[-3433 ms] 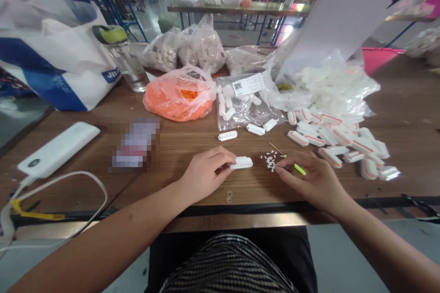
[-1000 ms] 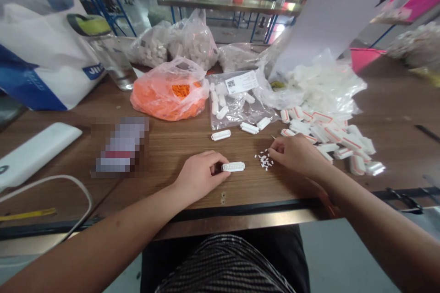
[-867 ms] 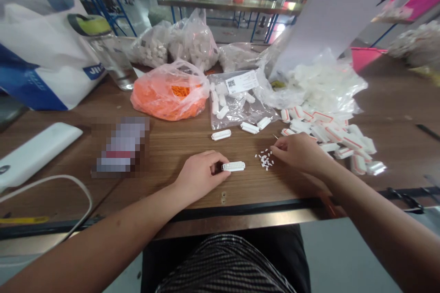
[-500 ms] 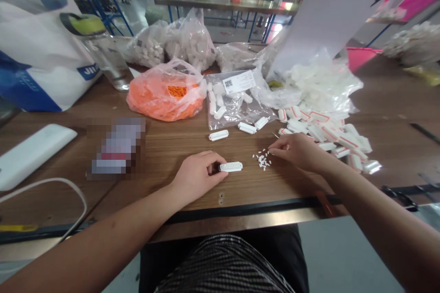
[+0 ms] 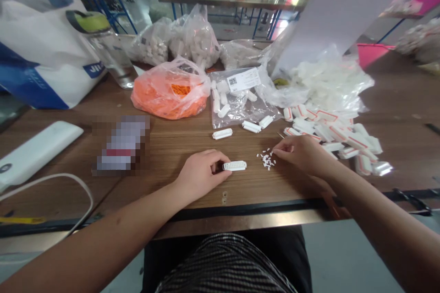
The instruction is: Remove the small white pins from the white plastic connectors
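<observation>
My left hand (image 5: pixel 201 170) grips a white plastic connector housing (image 5: pixel 234 165) by one end, with its row of holes facing up. A small heap of tiny white pins (image 5: pixel 266 160) lies on the wooden table between my hands. My right hand (image 5: pixel 299 154) hovers at the heap's right edge, its fingertips almost at the pins. A thin needle tip (image 5: pixel 280 135) pokes out past those fingers, and the rest of that tool is hidden in the hand.
Loose white housings (image 5: pixel 222 133) and a clear bag (image 5: pixel 220 119) of them lie ahead. A heap of red-striped housings (image 5: pixel 338 139) sits at the right, below crumpled plastic (image 5: pixel 330 84). An orange bag (image 5: pixel 170 92), glass bottle (image 5: pixel 110 57), power bank (image 5: pixel 37 152) and cable (image 5: pixel 44 187) stand left.
The green-handled needle tool, visible earlier, is now hidden in my right hand, which has moved closer to the pins. The housing has turned to show its holes. The view has shifted slightly.
</observation>
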Tool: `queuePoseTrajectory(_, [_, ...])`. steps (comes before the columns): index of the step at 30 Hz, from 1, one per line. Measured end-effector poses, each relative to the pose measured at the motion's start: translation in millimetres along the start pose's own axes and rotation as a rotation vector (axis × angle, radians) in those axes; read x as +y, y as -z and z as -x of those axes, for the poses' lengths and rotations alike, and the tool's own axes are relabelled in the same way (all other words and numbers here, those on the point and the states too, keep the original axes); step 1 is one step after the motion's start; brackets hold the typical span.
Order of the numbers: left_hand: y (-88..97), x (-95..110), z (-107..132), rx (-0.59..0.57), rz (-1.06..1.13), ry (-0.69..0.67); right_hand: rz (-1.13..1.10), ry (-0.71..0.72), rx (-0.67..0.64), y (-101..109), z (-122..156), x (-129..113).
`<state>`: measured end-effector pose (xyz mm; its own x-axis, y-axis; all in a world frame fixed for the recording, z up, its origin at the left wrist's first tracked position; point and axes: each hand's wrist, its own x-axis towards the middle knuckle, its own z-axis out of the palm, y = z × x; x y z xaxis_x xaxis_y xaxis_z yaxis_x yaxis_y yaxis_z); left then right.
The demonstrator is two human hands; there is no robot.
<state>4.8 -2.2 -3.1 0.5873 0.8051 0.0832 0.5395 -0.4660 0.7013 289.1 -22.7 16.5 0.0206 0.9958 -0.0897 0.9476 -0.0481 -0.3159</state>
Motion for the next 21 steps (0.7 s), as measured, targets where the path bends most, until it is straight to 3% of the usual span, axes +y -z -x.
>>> queuePoseTrajectory(12, [-0.2, -1, 0, -0.004, -0.007, 0.007, -0.043, 0.008, -0.01, 2, -1, 4])
queuePoseTrajectory(21, [-0.2, -1, 0, 0.001, -0.002, 0.004, 0.142, -0.02, 0.007, 2, 12, -18])
